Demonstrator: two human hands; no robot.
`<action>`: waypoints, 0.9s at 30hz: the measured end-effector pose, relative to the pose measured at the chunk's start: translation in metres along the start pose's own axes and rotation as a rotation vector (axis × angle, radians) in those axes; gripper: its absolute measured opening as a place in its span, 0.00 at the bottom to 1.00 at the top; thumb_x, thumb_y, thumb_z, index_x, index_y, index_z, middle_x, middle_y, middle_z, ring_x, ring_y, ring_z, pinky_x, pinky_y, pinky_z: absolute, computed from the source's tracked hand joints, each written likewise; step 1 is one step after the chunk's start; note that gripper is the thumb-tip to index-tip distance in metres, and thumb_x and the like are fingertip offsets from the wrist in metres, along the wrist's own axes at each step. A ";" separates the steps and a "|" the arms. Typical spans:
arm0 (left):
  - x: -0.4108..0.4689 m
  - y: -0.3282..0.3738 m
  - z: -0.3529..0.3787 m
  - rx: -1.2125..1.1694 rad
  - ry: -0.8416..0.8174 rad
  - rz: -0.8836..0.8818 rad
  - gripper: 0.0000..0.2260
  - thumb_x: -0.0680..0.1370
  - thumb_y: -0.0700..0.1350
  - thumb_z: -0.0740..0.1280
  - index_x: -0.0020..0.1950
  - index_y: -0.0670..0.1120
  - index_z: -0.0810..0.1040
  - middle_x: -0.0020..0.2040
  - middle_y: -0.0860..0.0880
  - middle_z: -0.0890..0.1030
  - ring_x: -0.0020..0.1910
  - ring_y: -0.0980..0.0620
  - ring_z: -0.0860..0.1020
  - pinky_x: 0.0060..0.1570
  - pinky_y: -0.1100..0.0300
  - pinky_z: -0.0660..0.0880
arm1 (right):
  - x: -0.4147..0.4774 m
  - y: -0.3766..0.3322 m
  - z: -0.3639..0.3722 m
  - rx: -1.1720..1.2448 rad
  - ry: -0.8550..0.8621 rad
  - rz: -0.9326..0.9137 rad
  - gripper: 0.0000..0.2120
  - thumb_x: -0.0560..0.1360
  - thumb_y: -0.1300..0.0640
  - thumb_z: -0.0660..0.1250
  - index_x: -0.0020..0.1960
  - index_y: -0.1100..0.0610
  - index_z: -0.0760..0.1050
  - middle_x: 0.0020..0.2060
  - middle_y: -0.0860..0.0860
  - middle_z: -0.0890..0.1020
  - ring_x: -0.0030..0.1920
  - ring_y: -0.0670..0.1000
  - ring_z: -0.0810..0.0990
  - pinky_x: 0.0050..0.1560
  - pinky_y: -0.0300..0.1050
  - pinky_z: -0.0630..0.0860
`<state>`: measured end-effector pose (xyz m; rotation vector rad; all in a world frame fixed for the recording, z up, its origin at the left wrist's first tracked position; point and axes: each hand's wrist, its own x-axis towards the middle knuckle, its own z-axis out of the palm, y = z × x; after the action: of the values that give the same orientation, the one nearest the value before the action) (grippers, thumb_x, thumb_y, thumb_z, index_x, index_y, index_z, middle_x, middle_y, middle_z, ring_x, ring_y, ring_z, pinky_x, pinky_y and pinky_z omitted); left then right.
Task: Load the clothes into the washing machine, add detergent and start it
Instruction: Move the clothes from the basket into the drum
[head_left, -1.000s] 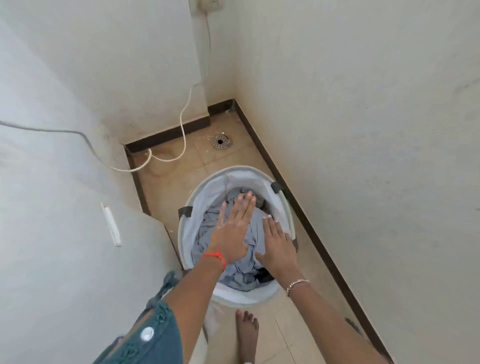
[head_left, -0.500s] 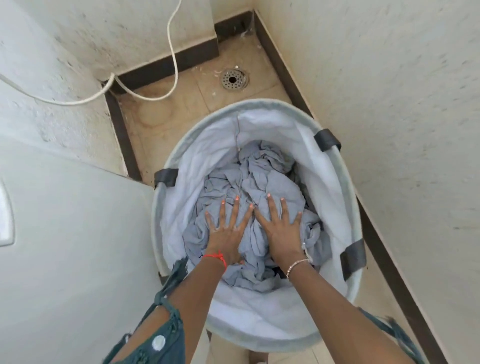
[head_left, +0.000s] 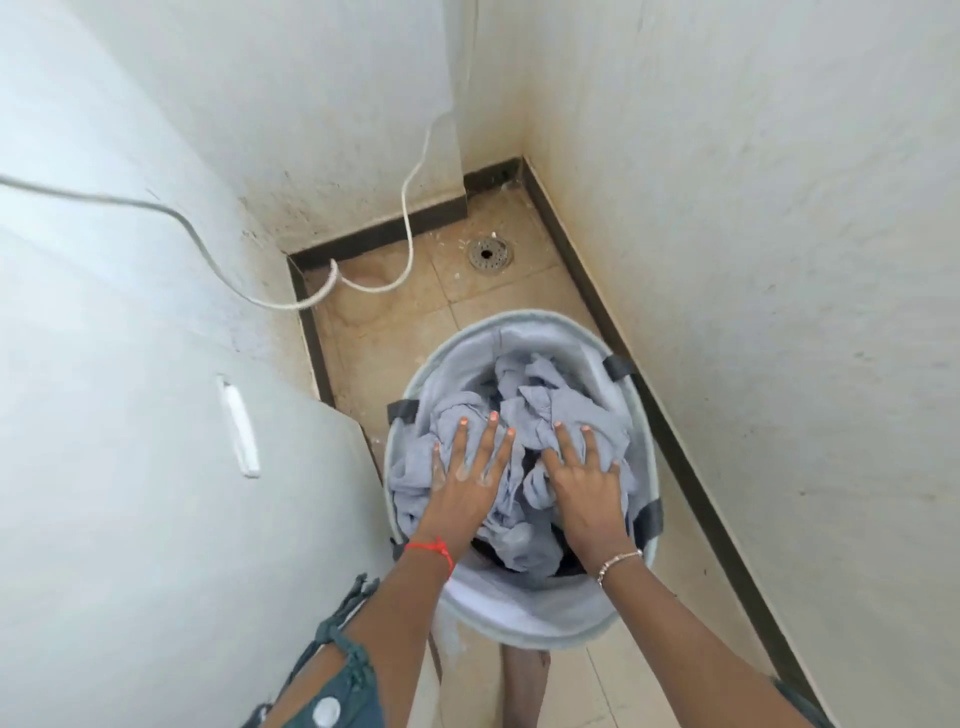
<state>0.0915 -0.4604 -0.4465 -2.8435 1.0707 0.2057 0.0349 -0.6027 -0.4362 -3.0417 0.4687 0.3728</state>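
A round grey laundry basket (head_left: 524, 315) with dark handle tabs stands on the tiled floor in a narrow corner. It is filled with crumpled grey-blue clothes (head_left: 566, 402), with a dark garment showing underneath. My left hand (head_left: 467, 486) lies on the left side of the pile with its fingers spread and straight. My right hand (head_left: 587, 493) is on the right side, its thumb and outer fingers dug into folds of the cloth. The white washing machine (head_left: 156, 519) fills the left of the view; its opening is out of sight.
A white cord (head_left: 410, 208) hangs down the back wall and loops across the floor to behind the machine. A round metal floor drain (head_left: 488, 253) sits in the far corner. The right wall runs close beside the basket. My leg (head_left: 524, 680) stands just behind it.
The view has pulled back and up from the basket. My hands lay flat on the clothes before; now the cloth is bunched higher between them and my right fingers sink into it.
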 end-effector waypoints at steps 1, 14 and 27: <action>-0.002 0.000 -0.027 0.001 0.039 -0.003 0.33 0.73 0.39 0.51 0.77 0.43 0.42 0.72 0.47 0.65 0.68 0.42 0.71 0.55 0.42 0.76 | -0.010 -0.004 -0.027 0.022 0.041 0.016 0.28 0.48 0.68 0.81 0.48 0.57 0.81 0.56 0.56 0.82 0.54 0.64 0.81 0.32 0.64 0.78; -0.117 -0.051 -0.429 -0.086 0.359 0.148 0.30 0.78 0.34 0.51 0.77 0.48 0.43 0.78 0.47 0.47 0.76 0.39 0.49 0.67 0.34 0.60 | -0.162 -0.087 -0.406 0.411 0.823 -0.083 0.29 0.59 0.76 0.63 0.54 0.53 0.79 0.55 0.49 0.82 0.60 0.57 0.78 0.30 0.42 0.72; -0.448 -0.227 -0.682 -0.046 0.763 0.016 0.41 0.75 0.28 0.59 0.77 0.49 0.37 0.78 0.47 0.45 0.76 0.40 0.47 0.72 0.43 0.57 | -0.376 -0.335 -0.642 0.986 1.226 -0.702 0.05 0.71 0.62 0.64 0.38 0.61 0.75 0.31 0.58 0.79 0.35 0.58 0.78 0.33 0.56 0.73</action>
<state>-0.0287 -0.0938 0.3073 -3.0010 1.1807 -0.9324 -0.0645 -0.2234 0.2794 -1.8804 -0.3582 -1.3266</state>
